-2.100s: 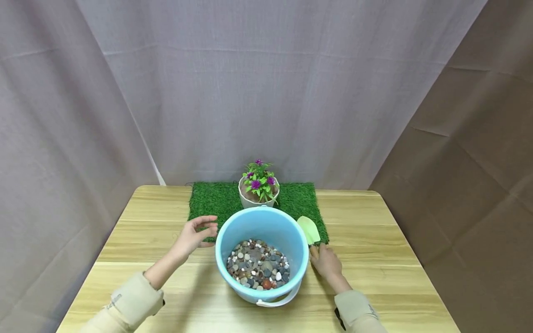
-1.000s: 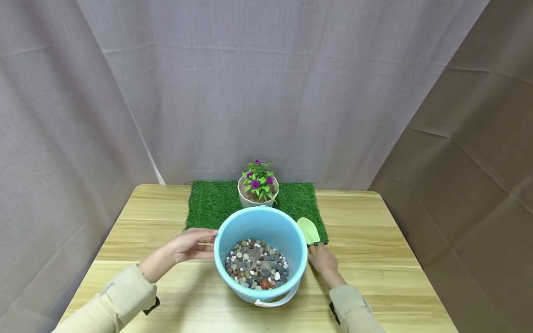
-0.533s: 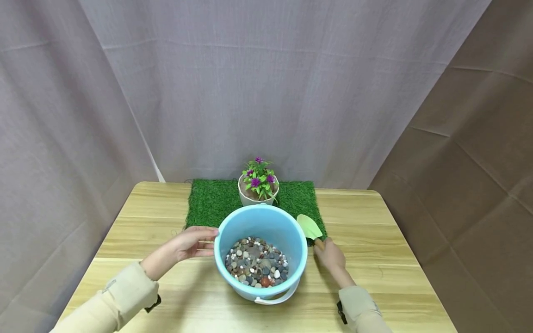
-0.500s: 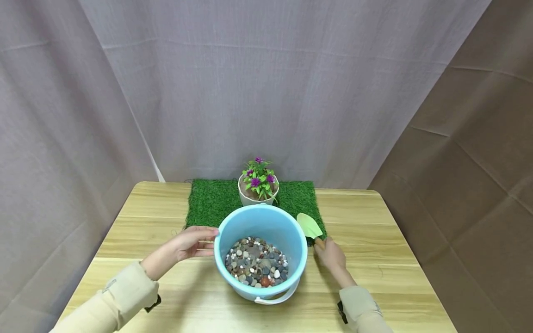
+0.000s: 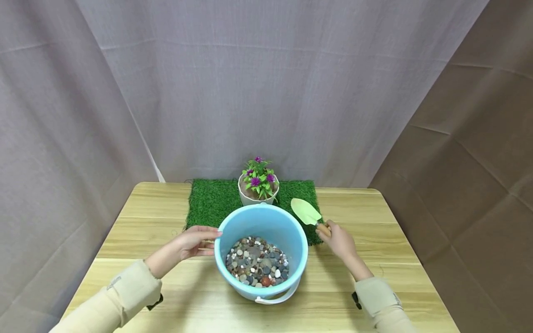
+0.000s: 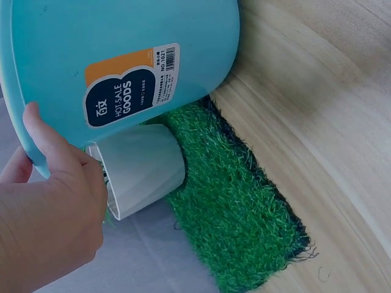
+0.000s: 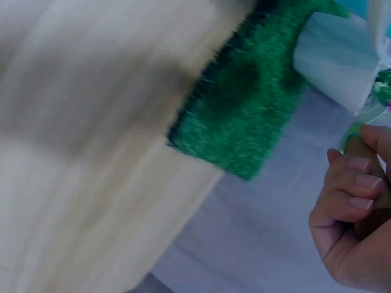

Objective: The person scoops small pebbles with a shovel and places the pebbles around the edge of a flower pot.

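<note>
A light-blue bucket (image 5: 225, 273) with a white handle stands mid-table, pebbles (image 5: 254, 263) of mixed colours lying in its bottom. At its left side my left hand (image 5: 195, 243) pinches the rim, one fingertip reaching over the edge. The left wrist view shows this hand (image 6: 58, 207) at the rim, above a label on the bucket's wall. My right hand (image 5: 339, 239) grips the wooden handle of a small garden trowel (image 5: 306, 212). Its pale green blade points up and left, overlapping the turf beyond the bucket. In the right wrist view, curled fingers (image 7: 348, 189) wrap the handle.
Behind the bucket, a white pot (image 5: 250, 200) with a purple-flowered plant (image 5: 259, 178) stands on a green artificial turf mat (image 5: 212, 203). The wooden table (image 5: 358, 208) is bounded by grey curtains (image 5: 266, 92) at the back and sides.
My left hand has come from beside the bucket onto its rim. My right hand has lifted the trowel up from the table on the right. The bucket stays in place.
</note>
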`<act>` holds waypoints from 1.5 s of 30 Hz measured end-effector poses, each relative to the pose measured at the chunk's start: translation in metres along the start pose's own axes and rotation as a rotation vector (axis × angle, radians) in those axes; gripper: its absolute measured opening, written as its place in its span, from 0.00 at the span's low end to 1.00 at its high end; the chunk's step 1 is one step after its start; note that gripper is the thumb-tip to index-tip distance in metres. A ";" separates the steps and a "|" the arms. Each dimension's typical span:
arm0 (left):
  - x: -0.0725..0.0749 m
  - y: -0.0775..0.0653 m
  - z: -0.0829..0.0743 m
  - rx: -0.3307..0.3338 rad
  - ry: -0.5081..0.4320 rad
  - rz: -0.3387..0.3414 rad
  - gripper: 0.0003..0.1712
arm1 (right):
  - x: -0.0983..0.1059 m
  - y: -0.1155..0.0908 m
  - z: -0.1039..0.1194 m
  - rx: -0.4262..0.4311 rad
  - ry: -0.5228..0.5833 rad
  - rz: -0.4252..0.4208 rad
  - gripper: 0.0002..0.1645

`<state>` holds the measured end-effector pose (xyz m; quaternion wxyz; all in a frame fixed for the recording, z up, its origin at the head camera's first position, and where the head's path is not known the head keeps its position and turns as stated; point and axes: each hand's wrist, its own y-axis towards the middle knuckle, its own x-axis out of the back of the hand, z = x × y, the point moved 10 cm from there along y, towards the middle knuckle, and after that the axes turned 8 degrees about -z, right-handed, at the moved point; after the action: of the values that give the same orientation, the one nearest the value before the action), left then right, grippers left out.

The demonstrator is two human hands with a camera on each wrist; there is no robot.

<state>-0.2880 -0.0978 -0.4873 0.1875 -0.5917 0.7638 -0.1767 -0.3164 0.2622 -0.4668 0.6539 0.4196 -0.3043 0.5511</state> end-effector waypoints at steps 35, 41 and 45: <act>-0.003 0.000 0.005 0.028 -0.046 0.045 0.15 | 0.030 -0.004 0.140 0.501 0.005 0.238 0.09; -0.004 -0.001 0.004 0.022 -0.038 0.042 0.12 | 0.023 -0.013 0.156 0.605 -0.081 0.263 0.12; -0.005 -0.001 0.001 0.016 -0.031 0.043 0.12 | 0.016 -0.023 0.167 0.670 -0.113 0.313 0.12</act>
<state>-0.2852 -0.0929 -0.4874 0.2078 -0.5765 0.7718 -0.1695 -0.2794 0.1209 -0.3808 0.3704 0.5885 -0.2031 0.6894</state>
